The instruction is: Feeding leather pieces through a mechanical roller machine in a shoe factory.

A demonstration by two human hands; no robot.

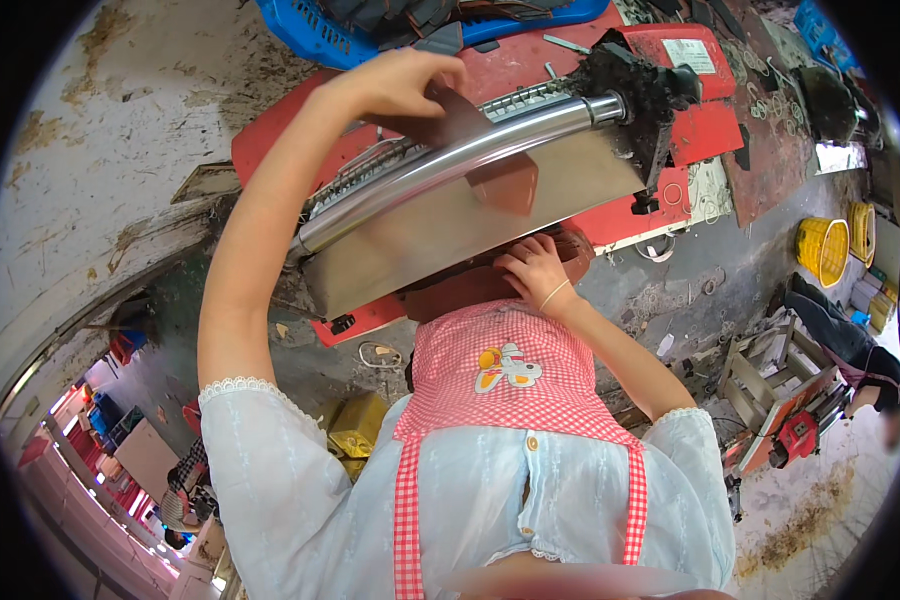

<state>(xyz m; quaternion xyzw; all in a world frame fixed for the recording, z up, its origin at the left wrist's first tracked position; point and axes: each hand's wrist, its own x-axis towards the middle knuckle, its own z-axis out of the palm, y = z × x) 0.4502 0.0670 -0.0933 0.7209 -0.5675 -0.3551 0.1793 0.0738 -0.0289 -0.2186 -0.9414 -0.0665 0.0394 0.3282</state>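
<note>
Over the far side of a red machine with a shiny metal roller, my left hand is closed on a brown leather-like piece, blurred by motion. Another stretch of brown piece shows on the near side of the roller, over the flat metal plate; I cannot tell whether both are one piece. Close to my apron, my right hand has its fingers bent and closed on brown leather-like pieces lying in front of the plate. Its fingertips are partly hidden.
A blue plastic basket with dark scraps stands beyond the machine. Dark grimy matter covers the roller's right end. At right are yellow baskets, a wooden frame and another person. A yellow block-like thing sits below left.
</note>
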